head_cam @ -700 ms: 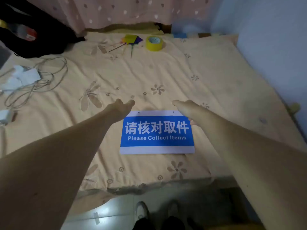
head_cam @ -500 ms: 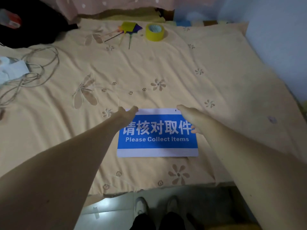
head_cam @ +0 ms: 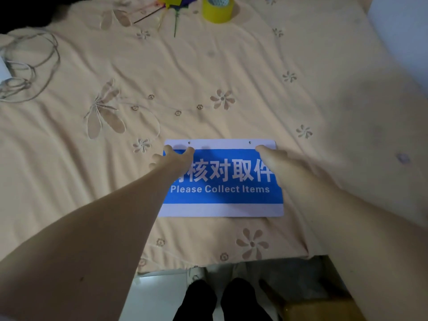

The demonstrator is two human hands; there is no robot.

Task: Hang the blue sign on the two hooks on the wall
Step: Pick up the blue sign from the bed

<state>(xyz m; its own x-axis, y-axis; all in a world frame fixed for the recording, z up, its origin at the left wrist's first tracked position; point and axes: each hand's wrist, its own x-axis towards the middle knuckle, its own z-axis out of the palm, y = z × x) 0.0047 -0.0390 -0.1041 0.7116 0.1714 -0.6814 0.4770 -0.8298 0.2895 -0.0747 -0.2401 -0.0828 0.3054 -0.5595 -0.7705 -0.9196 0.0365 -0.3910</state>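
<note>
Here, the left hand (head_cam: pixel 172 158) and right hand (head_cam: pixel 274 158) rest loosely spread on the flat blue sign (head_cam: pixel 222 195), gripping nothing; best pinch its side edges, keeping both top holes (head_cam: pixel 189 142) clear.

Bare bedsheet (head_cam: pixel 208 66) all round sign (head_cam: pixel 222 198); tape roll (head_cam: pixel 217 8), cable (head_cam: pixel 30 66) well apart

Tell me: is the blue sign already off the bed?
No, the blue sign lies flat on the bedsheet under both hands.

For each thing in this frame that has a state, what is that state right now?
blue sign: flat on the bedsheet, face up, unhung
left hand: open, over the sign's upper left corner
right hand: open, over the sign's upper right corner
yellow tape roll: lying flat
cable: loosely coiled
</note>
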